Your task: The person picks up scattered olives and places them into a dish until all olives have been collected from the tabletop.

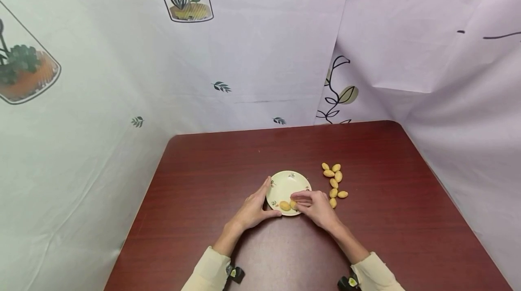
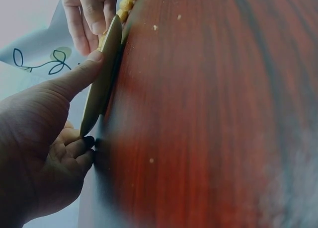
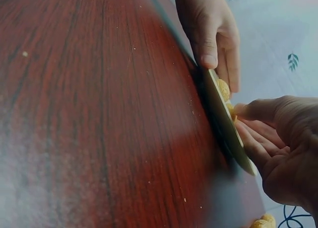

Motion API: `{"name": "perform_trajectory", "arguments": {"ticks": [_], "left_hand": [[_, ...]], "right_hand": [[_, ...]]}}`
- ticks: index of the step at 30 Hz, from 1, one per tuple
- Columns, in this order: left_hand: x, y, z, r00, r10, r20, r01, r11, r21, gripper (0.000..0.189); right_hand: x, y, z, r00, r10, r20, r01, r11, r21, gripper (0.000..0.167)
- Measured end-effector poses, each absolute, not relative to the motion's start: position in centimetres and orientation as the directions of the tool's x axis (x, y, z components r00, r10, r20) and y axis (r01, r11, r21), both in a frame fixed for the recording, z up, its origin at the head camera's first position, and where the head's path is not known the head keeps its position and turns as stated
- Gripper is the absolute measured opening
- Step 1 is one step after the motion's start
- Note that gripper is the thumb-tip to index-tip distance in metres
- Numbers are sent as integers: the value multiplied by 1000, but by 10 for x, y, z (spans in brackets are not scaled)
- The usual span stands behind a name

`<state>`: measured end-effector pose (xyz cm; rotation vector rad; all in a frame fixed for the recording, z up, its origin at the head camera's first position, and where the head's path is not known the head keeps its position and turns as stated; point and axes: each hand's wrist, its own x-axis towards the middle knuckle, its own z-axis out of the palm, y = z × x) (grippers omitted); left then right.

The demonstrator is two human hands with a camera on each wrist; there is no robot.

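the step in hand looks like putting yellow pieces onto the pale plate one at a time, while the left hand steadies it from its left side. that hand's thumb lies on the plate's near rim and its fingers are bent round the plate's left edge, the gap between them wide enough to take in part of the rim. the right hand reaches over the plate's right edge, thumb and fingertips nearly closed about a second piece at the near side of the plate; how firmly they pinch it i cannot tell. the plate sits on the dark red table and holds two pieces in view, the one at the fingertips and a first piece just left of it, near the same rim. eight more, a loose line of pieces, lie to the right of the plate, some touching. as i judge it, the next move calls for the right fingers to loosen, lift clear of the plate's rim and go back to that line, with the left grip keeping the plate from sliding.
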<state>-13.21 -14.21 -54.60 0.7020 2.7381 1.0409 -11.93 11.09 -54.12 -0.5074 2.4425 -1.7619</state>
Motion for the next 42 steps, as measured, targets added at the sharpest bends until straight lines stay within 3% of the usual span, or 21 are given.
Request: {"name": "perform_trajectory", "arguments": {"ticks": [23, 35, 42], "left_hand": [[-132, -141, -547, -885, 463, 42, 374, 655, 656, 115], [-133, -142, -547, -885, 462, 55, 382, 653, 654, 116], [-132, -141, -545, -885, 464, 46, 379, 658, 651, 116]], "right_hand": [[-120, 126, -543, -983, -149, 104, -100, -37, -994, 33], [-131, 153, -542, -974, -132, 184, -156, -196, -968, 49], [-138, 168, -541, -968, -102, 227, -207, -180, -962, 60]]}}
